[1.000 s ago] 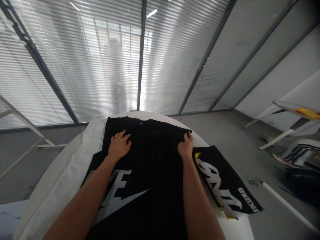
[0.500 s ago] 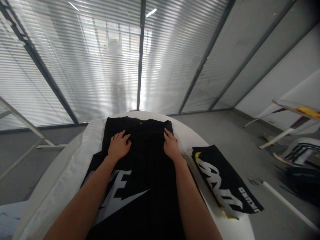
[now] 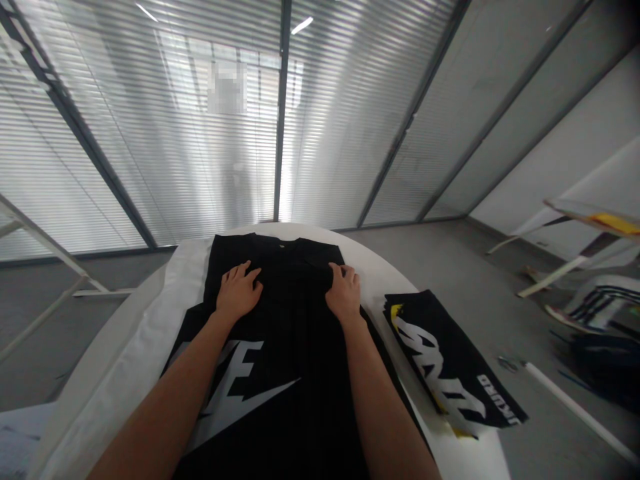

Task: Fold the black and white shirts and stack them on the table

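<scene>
Bare forearms [image 3: 165, 393] stretched forward, left hand [image 3: 239, 293] lay palm down, fingers [image 3: 241, 271] spread; right hand [image 3: 344, 293] rested too, fingers curled.

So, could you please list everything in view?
Table: one, white, centre
Shirt: one, black with grey print, on table
Cloth: one, white, table's left
Folded clothing: count unclear, black, white and yellow, table's right
Blinds: several, whitish, background
Floor: one, grey, beneath
Frame: one, white, far left
Pole: one, white, right floor
Side table: one, pale, far right
Yellow item: one, yellow, on side table
Striped item: one, black and white, far right
Bundle: one, dark, lower right
Left hand: one, bare, on shirt
Right hand: one, bare, at shirt's edge
</scene>
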{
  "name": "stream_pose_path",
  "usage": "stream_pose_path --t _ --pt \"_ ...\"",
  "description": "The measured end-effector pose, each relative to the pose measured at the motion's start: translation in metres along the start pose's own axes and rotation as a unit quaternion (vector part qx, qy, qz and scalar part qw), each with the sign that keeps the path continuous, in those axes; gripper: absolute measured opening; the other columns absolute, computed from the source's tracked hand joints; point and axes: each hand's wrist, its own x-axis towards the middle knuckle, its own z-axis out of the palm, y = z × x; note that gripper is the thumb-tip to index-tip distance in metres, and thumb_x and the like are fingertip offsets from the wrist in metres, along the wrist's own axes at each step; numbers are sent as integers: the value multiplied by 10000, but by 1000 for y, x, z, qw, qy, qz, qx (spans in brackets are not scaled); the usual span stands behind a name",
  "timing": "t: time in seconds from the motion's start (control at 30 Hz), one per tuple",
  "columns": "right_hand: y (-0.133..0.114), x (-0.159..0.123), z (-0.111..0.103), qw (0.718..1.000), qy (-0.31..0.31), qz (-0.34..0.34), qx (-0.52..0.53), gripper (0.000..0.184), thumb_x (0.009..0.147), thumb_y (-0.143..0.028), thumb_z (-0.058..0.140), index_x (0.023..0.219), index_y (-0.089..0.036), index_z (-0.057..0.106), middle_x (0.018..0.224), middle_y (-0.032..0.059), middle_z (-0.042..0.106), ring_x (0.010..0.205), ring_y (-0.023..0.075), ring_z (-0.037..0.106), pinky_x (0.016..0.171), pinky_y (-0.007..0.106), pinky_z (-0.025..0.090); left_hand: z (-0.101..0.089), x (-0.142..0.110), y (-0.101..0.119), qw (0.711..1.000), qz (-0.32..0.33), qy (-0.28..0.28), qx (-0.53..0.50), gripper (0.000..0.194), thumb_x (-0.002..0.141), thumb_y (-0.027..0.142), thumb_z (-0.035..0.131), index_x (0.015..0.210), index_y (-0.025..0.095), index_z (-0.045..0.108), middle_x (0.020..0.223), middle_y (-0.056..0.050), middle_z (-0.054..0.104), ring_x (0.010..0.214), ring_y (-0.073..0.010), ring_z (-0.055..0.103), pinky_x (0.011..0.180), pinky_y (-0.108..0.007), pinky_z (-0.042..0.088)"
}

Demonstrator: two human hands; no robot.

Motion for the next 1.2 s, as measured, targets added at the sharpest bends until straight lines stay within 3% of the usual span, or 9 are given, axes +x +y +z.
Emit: stream_pose_path --t 0.17,0.33,0.43,0.57,0.7,0.87,0.97,1.2 --pt "4 0 3 992 -10 122 -3 530 790 -41 453 1303 -145 538 1282 177 417 1052 287 503 836 361 424 2 0 -1 1000 1 8 1 432 885 346 454 1282 279 608 1428 -80 497 1281 -282 451 1026 -460 367" --pt "29 6 11 992 11 122 31 473 784 -24 415 1191 -127 634 1174 169 524 1085 281 505 945 364 377 3 0 -1 1000 2 11 -1 432 886 345 450 1283 282 608 1426 -81 497 1279 -283 452 1025 -461 369" --pt "39 8 11 990 23 126 56 463 770 -28 413 1149 -132 659 1145 160 564 1068 267 518 935 361 371 2 0 -1 1000 3 8 -1 433 886 347 450 1284 284 607 1429 -81 495 1280 -286 451 1024 -466 369" --pt "30 7 7 989 81 118 39 379 793 -83 434 1033 -199 704 1119 123 598 1071 284 501 907 410 342 1 0 -1 1000 0 6 0 433 885 346 449 1282 283 609 1433 -81 492 1282 -286 449 1024 -467 368" --pt "10 2 7 992 96 77 4 303 802 -134 484 993 -207 707 1115 124 611 1104 305 471 904 440 311 1 0 0 1000 -2 3 -1 436 884 347 449 1286 281 607 1434 -79 490 1283 -283 448 1025 -464 368" --pt "-4 -3 16 998 64 -14 5 290 795 -126 506 979 -224 708 1256 93 581 1244 263 418 1028 433 237 2 -1 0 1000 -2 5 -3 438 885 343 448 1289 282 605 1434 -79 490 1289 -285 443 1031 -466 361" --pt "-4 -4 21 1000 6 -6 7 251 811 -156 512 929 -242 716 1326 69 559 1276 251 419 1040 429 243 2 0 0 1000 -4 5 -2 438 884 344 448 1288 283 606 1436 -79 489 1289 -286 441 1029 -467 362" --pt "-7 -2 18 998 -56 12 -16 398 855 -188 452 1202 -213 644 1380 93 547 1268 260 453 1033 449 274 2 0 0 1000 -6 -3 4 440 888 355 444 1293 287 600 1442 -74 484 1294 -280 437 1040 -462 353"
